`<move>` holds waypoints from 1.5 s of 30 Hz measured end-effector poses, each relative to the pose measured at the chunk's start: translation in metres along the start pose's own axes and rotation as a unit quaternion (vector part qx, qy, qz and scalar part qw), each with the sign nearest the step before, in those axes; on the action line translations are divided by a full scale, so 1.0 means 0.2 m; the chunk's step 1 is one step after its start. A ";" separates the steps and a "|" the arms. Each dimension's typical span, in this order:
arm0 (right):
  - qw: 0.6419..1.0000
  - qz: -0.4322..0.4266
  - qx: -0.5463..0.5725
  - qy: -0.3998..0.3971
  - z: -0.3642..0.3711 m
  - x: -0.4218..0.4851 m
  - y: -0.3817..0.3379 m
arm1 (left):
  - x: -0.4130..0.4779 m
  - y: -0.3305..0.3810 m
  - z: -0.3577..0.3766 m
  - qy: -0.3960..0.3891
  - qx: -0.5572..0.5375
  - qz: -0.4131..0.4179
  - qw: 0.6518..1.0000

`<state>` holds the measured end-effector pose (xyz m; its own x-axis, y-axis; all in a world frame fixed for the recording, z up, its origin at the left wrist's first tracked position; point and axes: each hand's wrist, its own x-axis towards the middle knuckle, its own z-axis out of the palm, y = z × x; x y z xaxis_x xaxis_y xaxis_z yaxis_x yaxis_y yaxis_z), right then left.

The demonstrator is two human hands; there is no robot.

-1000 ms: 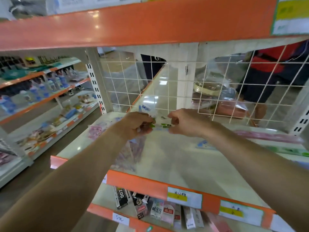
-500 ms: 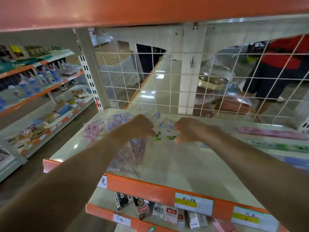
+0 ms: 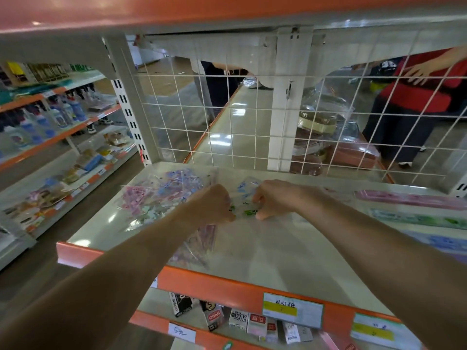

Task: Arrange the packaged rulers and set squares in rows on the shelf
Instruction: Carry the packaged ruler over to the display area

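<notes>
**Both hands pinch one clear packet above the shelf**

Nearest, on the lower tier, small boxes [image 3: 238, 320] stand in a row; one is printed "20". A white tag [image 3: 181, 332] on that tier's orange lip reads "5元" by hand. The price labels [image 3: 292, 309] on the upper orange edge have yellow bands; their writing is too blurred to read.

On the pale shelf [image 3: 265, 251], the left hand [image 3: 214, 205] and right hand [image 3: 273, 198] each have curled fingers pinching one end of a clear packet [image 3: 246, 209] with green print, held between them just above the surface. Left of it lies a loose pile of clear packets [image 3: 159, 195] with pink and blue contents. At the right, packaged rulers lie in rows: pink [image 3: 409, 198], green [image 3: 417, 219], blue [image 3: 441, 242]. A white wire mesh [image 3: 227, 127] backs the shelf.
</notes>
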<state>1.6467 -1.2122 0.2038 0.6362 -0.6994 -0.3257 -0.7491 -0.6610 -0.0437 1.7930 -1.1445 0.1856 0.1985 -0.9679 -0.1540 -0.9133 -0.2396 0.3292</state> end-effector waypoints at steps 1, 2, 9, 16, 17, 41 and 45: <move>1.000 -0.001 0.003 -0.001 0.00 0.00 0.00 | 0.00 0.00 0.00 0.002 0.005 0.000 1.000; 1.000 -0.003 0.008 0.001 0.00 0.01 0.00 | -0.01 0.00 -0.01 0.002 0.011 -0.001 1.000; 0.999 -0.013 0.032 -0.002 -0.01 -0.02 -0.01 | -0.03 -0.01 -0.03 0.013 0.015 0.007 1.000; 0.896 -0.043 0.442 -0.020 -0.14 -0.31 0.16 | -0.09 0.15 -0.11 0.117 0.037 0.077 0.989; 0.864 -0.043 0.501 -0.022 -0.15 -0.36 0.19 | -0.09 0.19 -0.11 0.128 0.036 0.094 0.987; 0.820 0.094 0.315 0.468 -0.04 -0.78 0.65 | -0.15 0.74 -0.14 -0.140 -0.520 -0.017 0.843; 0.877 0.017 0.073 0.474 0.04 -0.78 0.44 | -0.21 0.83 -0.04 -0.215 -0.627 0.052 0.747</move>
<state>1.4792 -1.1589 0.2434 0.4292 -0.6749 0.6003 -0.7420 -0.6424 -0.1917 1.6356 -1.1449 0.2549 -0.2299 -0.9368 -0.2637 0.1879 -0.3086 0.9324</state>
